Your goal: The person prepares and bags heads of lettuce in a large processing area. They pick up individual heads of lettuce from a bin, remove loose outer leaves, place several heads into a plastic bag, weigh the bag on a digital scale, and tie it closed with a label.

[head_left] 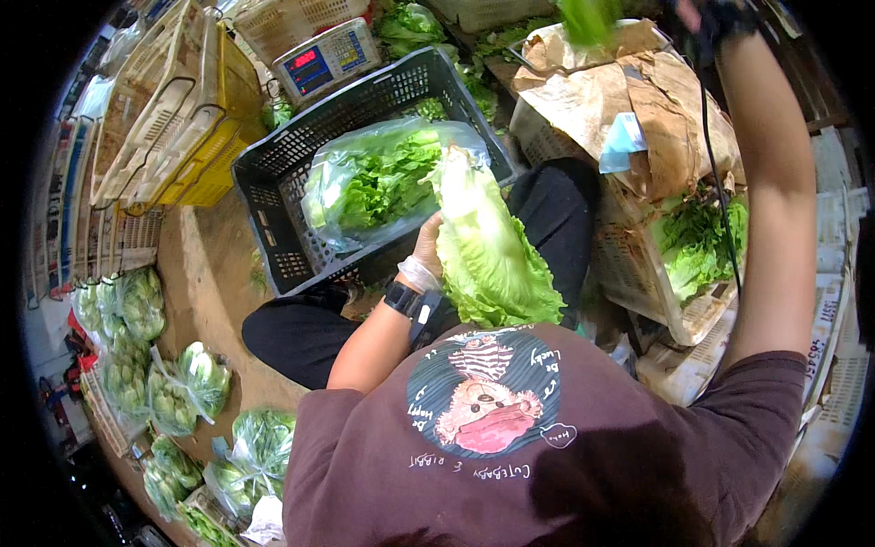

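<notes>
My left hand (pixel 428 248) is closed round a large pale-green head of lettuce (pixel 492 239), held in front of me with its cut stem end pointing away and its leafy end toward my body. Just beyond it, a clear plastic bag (pixel 326 173) with green leafy lettuce inside lies in a black plastic crate (pixel 260 217). My right arm reaches far out to the upper right. There my right hand (pixel 706 20) is dark, smeared and partly cut off, so its fingers do not show clearly. Left of it, a blurred green leafy piece (pixel 588 20) appears above a crate covered with brown paper (pixel 583 100).
A digital scale (pixel 326 62) with a lit display stands behind the black crate. Yellow and white crates (pixel 196 137) are stacked at the left. Bagged green vegetables (pixel 205 378) lie on the floor at lower left. A tilted white crate (pixel 629 260) with lettuce stands by my right knee. A black cable (pixel 715 173) hangs beside my right arm.
</notes>
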